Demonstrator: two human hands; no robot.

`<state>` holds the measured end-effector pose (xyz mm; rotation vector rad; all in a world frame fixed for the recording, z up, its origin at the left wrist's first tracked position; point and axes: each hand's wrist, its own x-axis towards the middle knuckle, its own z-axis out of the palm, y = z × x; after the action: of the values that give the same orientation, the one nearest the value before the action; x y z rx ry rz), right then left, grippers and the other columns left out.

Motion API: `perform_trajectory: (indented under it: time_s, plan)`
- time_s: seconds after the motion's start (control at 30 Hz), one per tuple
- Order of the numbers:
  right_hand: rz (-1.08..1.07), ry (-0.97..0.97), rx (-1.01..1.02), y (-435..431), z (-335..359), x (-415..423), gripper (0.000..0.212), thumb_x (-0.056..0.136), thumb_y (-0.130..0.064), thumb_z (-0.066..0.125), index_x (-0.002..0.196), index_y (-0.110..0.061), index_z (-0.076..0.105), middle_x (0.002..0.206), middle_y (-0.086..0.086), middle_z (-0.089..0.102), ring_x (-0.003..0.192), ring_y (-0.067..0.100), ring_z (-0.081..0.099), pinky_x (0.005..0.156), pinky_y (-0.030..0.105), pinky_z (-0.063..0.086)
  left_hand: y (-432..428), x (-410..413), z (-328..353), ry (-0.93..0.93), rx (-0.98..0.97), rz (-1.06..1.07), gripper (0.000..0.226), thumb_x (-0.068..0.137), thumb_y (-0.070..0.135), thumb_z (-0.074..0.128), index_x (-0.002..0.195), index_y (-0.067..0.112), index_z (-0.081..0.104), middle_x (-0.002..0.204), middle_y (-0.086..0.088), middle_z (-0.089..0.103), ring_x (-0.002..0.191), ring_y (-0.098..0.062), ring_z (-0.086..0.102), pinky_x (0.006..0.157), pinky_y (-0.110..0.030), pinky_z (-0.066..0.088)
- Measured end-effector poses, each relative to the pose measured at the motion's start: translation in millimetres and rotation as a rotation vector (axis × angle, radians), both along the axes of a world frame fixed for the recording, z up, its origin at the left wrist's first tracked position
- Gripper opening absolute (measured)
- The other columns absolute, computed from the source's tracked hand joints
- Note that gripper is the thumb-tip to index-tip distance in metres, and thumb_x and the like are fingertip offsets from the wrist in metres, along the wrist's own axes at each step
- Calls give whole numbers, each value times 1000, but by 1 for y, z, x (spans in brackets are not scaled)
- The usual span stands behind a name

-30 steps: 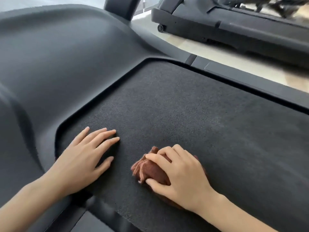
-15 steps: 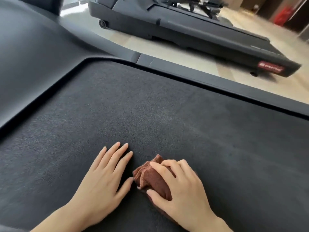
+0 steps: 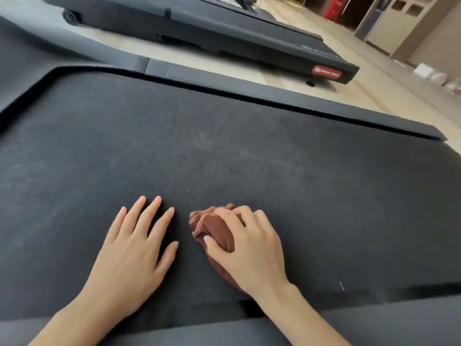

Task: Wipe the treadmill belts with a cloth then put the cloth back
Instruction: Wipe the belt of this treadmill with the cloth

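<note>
A dark textured treadmill belt (image 3: pixel 224 151) fills most of the view. A bunched brown cloth (image 3: pixel 212 227) lies on the belt near its front edge, and my right hand (image 3: pixel 249 248) is closed over it, pressing it to the belt. My left hand (image 3: pixel 132 250) rests flat on the belt just left of the cloth, fingers spread, holding nothing. Part of the cloth is hidden under my right palm.
Grey side rails (image 3: pixel 249 88) border the belt at the far side and the near edge (image 3: pixel 374 320). A second black treadmill (image 3: pixel 212 28) stands beyond on a pale floor. Cabinets (image 3: pixel 399 18) and a red object (image 3: pixel 333 8) are at the far right.
Both hands and the cloth have shifted to the right along the belt, away from the motor hood at the left. More of the second treadmill and the room has come into view.
</note>
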<state>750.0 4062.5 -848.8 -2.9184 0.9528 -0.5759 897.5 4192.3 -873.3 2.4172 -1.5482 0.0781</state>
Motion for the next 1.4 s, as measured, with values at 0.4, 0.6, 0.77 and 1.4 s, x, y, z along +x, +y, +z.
perform_trajectory:
  time_s: [0.4, 0.6, 0.77, 1.4]
  plan:
    - [-31, 10, 197, 12, 7, -39, 42, 82, -61, 47, 116, -37, 56, 101, -8, 58, 91, 19, 53, 74, 31, 45, 19, -22, 11, 52, 32, 4, 68, 84, 44, 22, 127, 3, 56, 136, -21, 49, 130, -42, 40, 106, -57, 30]
    - [-432, -150, 260, -41, 3, -109, 30, 83, -54, 52, 107, -37, 58, 95, -4, 60, 95, 24, 58, 73, 32, 44, 18, -24, 9, 54, 43, -1, 71, 84, 45, 20, 127, 2, 55, 137, -22, 48, 130, -43, 38, 105, -58, 29]
    - [-463, 70, 137, -48, 0, -100, 37, 87, -55, 48, 117, -34, 55, 108, 1, 57, 101, 26, 53, 70, 30, 37, 15, -27, 10, 59, 55, 10, 76, 81, 48, 18, 128, 1, 55, 137, -23, 47, 130, -44, 37, 105, -59, 28]
    - [-340, 35, 160, -53, 6, -109, 33, 82, -50, 53, 112, -38, 58, 93, -5, 52, 97, 23, 55, 71, 30, 39, 20, -17, 6, 70, 21, -35, 76, 81, 51, 16, 134, 8, 50, 144, -17, 42, 137, -38, 30, 111, -52, 21]
